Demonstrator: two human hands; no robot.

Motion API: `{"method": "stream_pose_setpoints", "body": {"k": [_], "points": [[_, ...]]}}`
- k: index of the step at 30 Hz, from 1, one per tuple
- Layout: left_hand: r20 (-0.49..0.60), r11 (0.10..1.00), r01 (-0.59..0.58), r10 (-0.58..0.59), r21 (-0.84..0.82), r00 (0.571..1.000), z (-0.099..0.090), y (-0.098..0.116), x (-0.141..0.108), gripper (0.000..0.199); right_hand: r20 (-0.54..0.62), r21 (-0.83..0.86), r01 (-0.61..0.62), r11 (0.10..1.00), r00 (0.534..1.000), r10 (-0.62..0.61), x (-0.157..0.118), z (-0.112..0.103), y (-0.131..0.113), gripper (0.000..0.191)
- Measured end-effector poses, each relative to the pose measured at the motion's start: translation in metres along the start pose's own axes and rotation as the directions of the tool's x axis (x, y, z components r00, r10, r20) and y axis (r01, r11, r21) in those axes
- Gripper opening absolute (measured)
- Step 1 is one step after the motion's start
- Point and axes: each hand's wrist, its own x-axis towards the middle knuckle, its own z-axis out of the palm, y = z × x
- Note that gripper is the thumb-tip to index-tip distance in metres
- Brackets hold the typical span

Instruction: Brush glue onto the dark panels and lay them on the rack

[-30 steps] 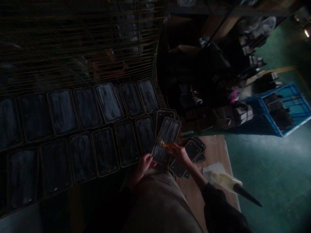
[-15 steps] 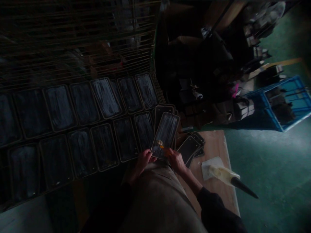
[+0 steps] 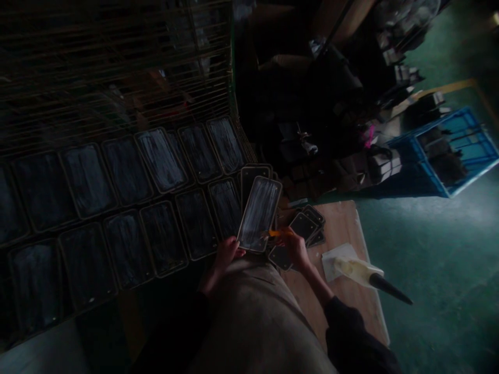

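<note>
A dark rectangular plate [image 3: 260,210] with whitish streaks is tilted in front of me. My left hand [image 3: 228,251] grips its lower left corner. My right hand [image 3: 295,248] is closed round the orange handle of a small brush [image 3: 278,234], whose head is at the plate's lower right edge. Behind the held plate lie more dark plates [image 3: 249,175]. Several smaller-looking dark plates [image 3: 304,227] are stacked loosely beside my right hand, on a wooden board [image 3: 343,223]. A pale bottle with a long black nozzle [image 3: 360,272] lies on a white sheet [image 3: 329,264].
Two rows of streaked dark plates [image 3: 125,249] lie on a wire rack at the left, with wire mesh [image 3: 210,78] behind. A blue crate [image 3: 429,161] holding dark items is on the green floor at the right. Dark bundles are heaped at the top.
The brush has moved right across the plate, and my right hand with it, away from my left. Whitish streaks now cover the plate's lower part. The whole view has shifted slightly.
</note>
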Motion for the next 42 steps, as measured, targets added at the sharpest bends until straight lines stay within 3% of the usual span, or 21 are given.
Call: {"method": "stream_pose_setpoints", "body": {"k": [5,10,13,16,18,20,23,28,31,33,35,39,42], "points": [[-0.018,1.0,-0.024,0.024,0.018,1.0,0.003,0.002,-0.001,0.022,-0.124,-0.163,0.136,0.977,0.98,-0.157,0.018,-0.011,-0.014,0.028],[0.008,0.999,-0.022,0.022,-0.03,1.0,0.005,-0.001,-0.006,0.024,0.14,-0.259,0.238,0.936,0.968,-0.207,-0.017,0.008,-0.01,0.027],[0.026,0.997,-0.028,0.03,-0.067,0.999,0.006,-0.002,-0.009,0.026,0.251,-0.238,0.204,0.949,0.957,-0.143,-0.042,0.017,-0.003,0.026],[0.016,0.999,-0.029,0.03,-0.044,0.999,0.007,0.0,-0.011,0.029,0.295,-0.176,0.149,0.973,0.951,-0.093,-0.043,0.01,-0.001,0.029],[0.01,1.0,-0.023,0.023,-0.007,1.0,0.008,0.003,-0.013,0.03,0.242,-0.147,0.135,0.98,0.965,-0.097,-0.028,-0.002,-0.002,0.03],[0.005,1.0,-0.019,0.019,0.012,1.0,0.009,0.004,-0.015,0.032,0.104,-0.166,0.158,0.973,0.984,-0.142,-0.005,-0.016,-0.007,0.028],[0.001,1.0,-0.014,0.014,-0.015,1.0,0.009,0.003,-0.016,0.036,-0.083,-0.224,0.208,0.952,0.969,-0.232,0.031,-0.029,-0.014,0.027],[-0.031,0.999,0.019,-0.02,-0.044,0.999,0.007,0.0,-0.014,0.043,-0.076,-0.253,0.279,0.926,0.949,-0.306,0.077,-0.036,-0.014,0.029],[0.007,0.998,0.021,-0.021,-0.056,1.0,0.008,0.005,-0.015,0.043,-0.256,-0.268,0.242,0.933,0.915,-0.311,0.096,-0.04,-0.013,0.03],[0.031,0.995,0.004,-0.001,-0.099,1.0,0.009,0.01,-0.019,0.044,-0.361,-0.246,0.239,0.939,0.877,-0.318,0.101,-0.043,-0.013,0.032],[0.064,0.986,-0.006,0.017,-0.164,0.998,0.009,0.019,-0.027,0.049,-0.386,-0.228,0.263,0.937,0.859,-0.335,0.098,-0.043,-0.012,0.035],[0.15,0.956,-0.037,0.084,-0.293,0.985,0.008,0.049,-0.048,0.054,-0.367,-0.217,0.218,0.951,0.885,-0.287,0.074,-0.029,0.008,0.043],[0.172,0.921,-0.111,0.187,-0.374,0.967,0.008,0.089,-0.058,0.051,-0.348,-0.295,0.156,0.943,0.901,-0.258,0.057,-0.007,0.03,0.041]]}}
